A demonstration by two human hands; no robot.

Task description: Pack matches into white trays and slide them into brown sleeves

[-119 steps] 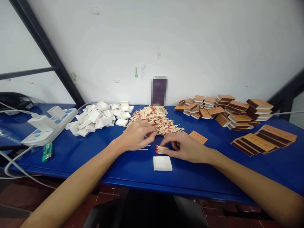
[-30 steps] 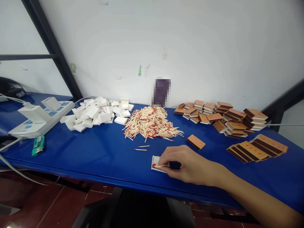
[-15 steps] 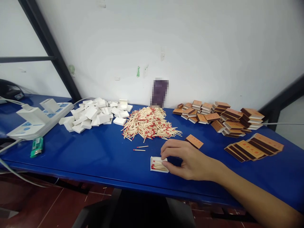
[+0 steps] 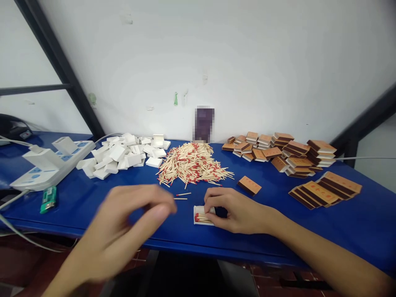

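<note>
My right hand (image 4: 236, 212) rests on the blue table (image 4: 130, 206) with its fingers curled round the right side of a small white matchbox tray (image 4: 200, 215) that has red-tipped matches lying in it. My left hand (image 4: 123, 231) hovers above the table's front edge, left of the tray, blurred by motion; its fingers look loosely spread and nothing shows in them. A heap of loose matches (image 4: 192, 165) lies just beyond the tray. Two stray matches (image 4: 182, 196) lie between the heap and the tray. One orange matchbox sleeve (image 4: 249, 185) sits alone behind my right hand.
A pile of white inner trays (image 4: 123, 154) lies at the back left. Stacks of orange matchboxes (image 4: 287, 154) and a fanned row of sleeves (image 4: 324, 189) fill the right. A white power strip (image 4: 46, 163) and a green lighter (image 4: 48, 199) sit at far left.
My left hand has come into view from below. My right hand, which laid matches into the tray, has shifted left and now holds the tray's side.
</note>
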